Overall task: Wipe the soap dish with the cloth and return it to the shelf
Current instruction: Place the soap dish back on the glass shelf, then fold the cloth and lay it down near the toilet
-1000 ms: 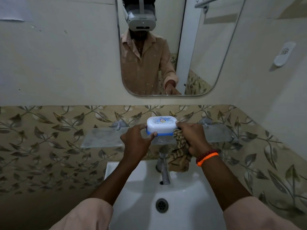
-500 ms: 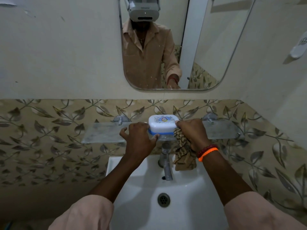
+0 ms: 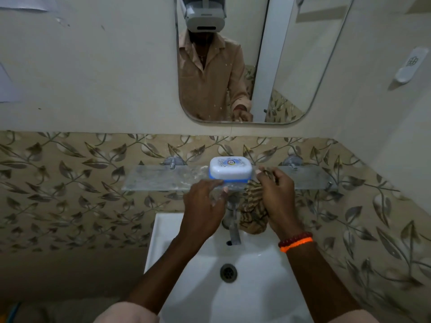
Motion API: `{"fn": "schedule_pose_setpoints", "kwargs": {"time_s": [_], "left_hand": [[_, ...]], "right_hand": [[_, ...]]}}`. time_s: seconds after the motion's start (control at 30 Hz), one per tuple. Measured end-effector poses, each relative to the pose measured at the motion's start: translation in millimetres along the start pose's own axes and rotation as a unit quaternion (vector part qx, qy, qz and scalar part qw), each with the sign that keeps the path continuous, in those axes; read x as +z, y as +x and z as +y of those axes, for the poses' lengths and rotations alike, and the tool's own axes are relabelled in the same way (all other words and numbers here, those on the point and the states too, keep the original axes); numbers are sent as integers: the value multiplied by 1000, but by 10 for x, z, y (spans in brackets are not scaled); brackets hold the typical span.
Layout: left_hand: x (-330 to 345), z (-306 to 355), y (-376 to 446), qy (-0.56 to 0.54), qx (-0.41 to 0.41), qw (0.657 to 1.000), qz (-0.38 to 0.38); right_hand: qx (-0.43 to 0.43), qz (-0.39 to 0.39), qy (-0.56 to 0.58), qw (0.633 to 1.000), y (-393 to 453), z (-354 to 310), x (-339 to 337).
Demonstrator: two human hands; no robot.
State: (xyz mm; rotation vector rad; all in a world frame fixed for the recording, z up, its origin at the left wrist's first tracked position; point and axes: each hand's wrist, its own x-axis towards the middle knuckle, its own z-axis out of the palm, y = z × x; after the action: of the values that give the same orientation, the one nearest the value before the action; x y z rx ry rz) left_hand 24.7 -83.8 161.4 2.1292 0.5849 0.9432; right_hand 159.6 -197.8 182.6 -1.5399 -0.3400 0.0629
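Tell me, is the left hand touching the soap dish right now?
Apart. In the head view the left hand sits below and in front of the soap dish, with a strip of the glass shelf showing between its fingers and the dish.

The soap dish (image 3: 230, 169) looks like smooth, glossy plastic, white over a blue base. It sits on a clear glass shelf (image 3: 161, 180), cloudy with streaks. The cloth (image 3: 253, 214) is soft striped fabric, crumpled. The sink (image 3: 256, 287) is shiny white ceramic, the tap (image 3: 234, 229) dull metal, and the leaf-patterned tiles (image 3: 70, 194) have a slight sheen.
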Motion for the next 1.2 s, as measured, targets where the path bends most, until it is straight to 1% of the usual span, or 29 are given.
{"fn": "schedule_pose_setpoints", "kwargs": {"time_s": [0.03,0.07,0.13,0.23,0.3,0.37,0.47,0.53,0.63,0.67,0.7,0.77,0.83,0.9,1.0,1.07,1.13,1.2], "left_hand": [[-33,63,-74,-77,-31,996,-43],[-65,134,-149,-141,-59,984,-90],[-102,247,-299,-213,-89,962,-145],[-163,271,-486,-258,-125,942,-173],[-231,252,-593,-282,-125,936,-172],[-289,254,-711,-300,-102,937,-147],[-355,332,-877,-291,-60,952,-71],[-414,402,-940,-306,-80,948,-32],[-598,522,-1021,-343,-139,929,-20],[-654,516,-1051,-345,-146,927,-17],[-675,500,-1043,-343,-145,928,-18],[-780,522,-1159,-335,-151,930,0],[-853,501,-1195,-342,-145,928,-1],[-908,478,-1261,-336,-135,932,17],[-983,491,-1366,-307,-101,944,67],[-1050,467,-1405,-261,-69,957,109],[-1152,429,-1427,-184,-37,972,144],[-1280,360,-1427,-80,-15,981,177]], "right_hand": [[-7,-24,32,999,-125,-11,-18],[-8,-54,62,997,-250,-20,-32],[-3,-113,118,987,-469,-38,-48],[21,-180,209,961,-705,-83,-65],[37,-210,246,946,-787,-134,-81],[54,-238,273,931,-849,-207,-90],[81,-287,339,892,-950,-316,-111],[95,-310,357,876,-1004,-361,-146],[111,-350,364,856,-1077,-356,-199],[113,-362,365,850,-1106,-358,-207],[110,-373,361,848,-1106,-362,-223],[111,-422,348,830,-1198,-374,-224],[87,-441,328,831,-1200,-363,-196],[74,-461,314,827,-1240,-369,-155],[80,-486,300,817,-1288,-370,-57],[80,-497,271,820,-1334,-368,68],[68,-513,234,823,-1383,-355,194],[52,-535,202,819,-1449,-354,308]]}}
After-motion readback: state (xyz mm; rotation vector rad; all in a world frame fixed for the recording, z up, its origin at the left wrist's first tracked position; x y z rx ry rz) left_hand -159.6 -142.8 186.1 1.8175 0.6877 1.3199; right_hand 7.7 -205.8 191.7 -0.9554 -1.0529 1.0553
